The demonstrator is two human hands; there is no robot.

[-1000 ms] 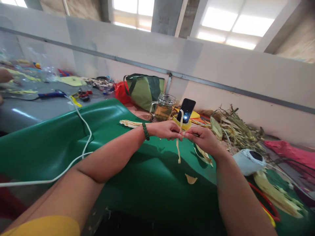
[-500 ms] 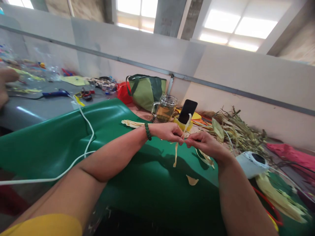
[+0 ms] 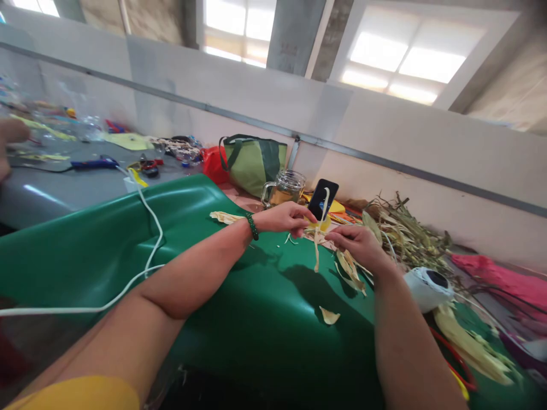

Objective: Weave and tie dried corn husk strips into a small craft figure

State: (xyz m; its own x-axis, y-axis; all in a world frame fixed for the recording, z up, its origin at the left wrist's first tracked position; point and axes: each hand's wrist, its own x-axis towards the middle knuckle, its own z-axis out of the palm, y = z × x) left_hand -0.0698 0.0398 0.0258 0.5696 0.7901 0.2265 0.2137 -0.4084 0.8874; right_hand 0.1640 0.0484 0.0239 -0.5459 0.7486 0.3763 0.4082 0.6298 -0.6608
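Observation:
My left hand point(image 3: 285, 218) and my right hand point(image 3: 358, 245) meet above a green mat point(image 3: 179, 228), both pinched on a pale corn-husk strip point(image 3: 317, 250). One end of the strip stands up in front of a black phone point(image 3: 323, 198); the other hangs down toward the mat. A green bead bracelet point(image 3: 252, 226) circles my left wrist. More husk pieces point(image 3: 350, 269) trail below my right hand. A small husk scrap point(image 3: 329, 316) lies on the mat near me.
A glass mug of tea point(image 3: 284, 188), a green bag point(image 3: 252, 159) and a red bag stand by the wall. Dried husks point(image 3: 401, 228) pile at right, near a white roll point(image 3: 428, 286). A white cable point(image 3: 147, 228) crosses the mat. Another person's hand point(image 3: 11, 134) shows far left.
Both hands have shifted slightly away from me with the strip, whose upper end now stands straighter against the phone. The view has tilted a little.

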